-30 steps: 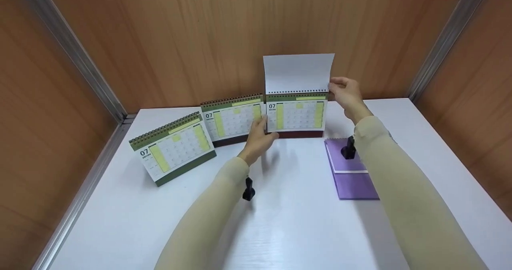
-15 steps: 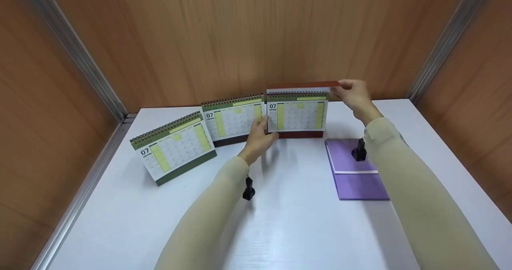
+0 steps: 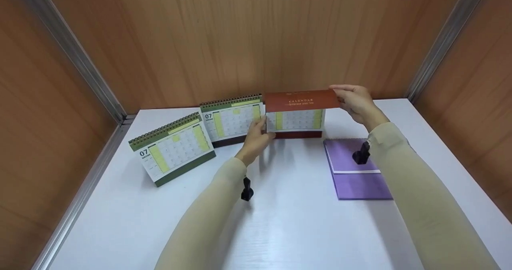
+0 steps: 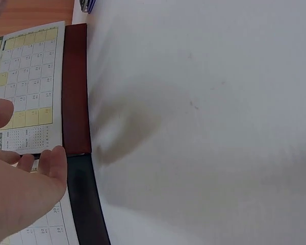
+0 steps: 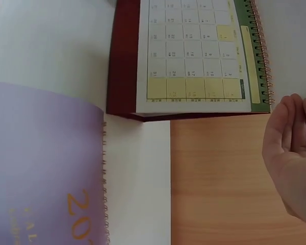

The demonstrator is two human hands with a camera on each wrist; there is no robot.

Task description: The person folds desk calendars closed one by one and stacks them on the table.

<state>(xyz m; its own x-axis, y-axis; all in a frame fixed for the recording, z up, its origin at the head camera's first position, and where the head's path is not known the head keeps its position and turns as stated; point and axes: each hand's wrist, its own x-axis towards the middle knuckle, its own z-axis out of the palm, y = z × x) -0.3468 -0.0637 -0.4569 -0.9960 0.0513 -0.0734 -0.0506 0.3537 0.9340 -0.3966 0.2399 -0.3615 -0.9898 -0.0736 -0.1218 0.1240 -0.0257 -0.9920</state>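
A red-based desk calendar [image 3: 300, 121] stands upright at the back of the table, its July page partly covered by its red cover [image 3: 302, 101]. My left hand [image 3: 255, 142] grips the calendar's left edge; in the left wrist view the thumb [image 4: 0, 113] lies over the page and the other fingers [image 4: 52, 163] are at the edge. With my right hand [image 3: 358, 104] I pinch the cover's right edge, and the cover slopes forward from the spiral binding. In the right wrist view, the fingertips [image 5: 290, 104] are beside the calendar's ringed top corner.
To the left, a dark-based calendar [image 3: 232, 120] and a green-based calendar [image 3: 174, 148] stand with July pages showing. A purple calendar [image 3: 360, 186] lies flat at right, partly under my right sleeve. Wood panels [image 3: 256, 34] enclose the white table [image 3: 280, 222] behind and at both sides.
The cover, first raised with its white inside showing, has swung forward and down over the page's top. My right hand has moved slightly right and down; my left hand keeps its place.
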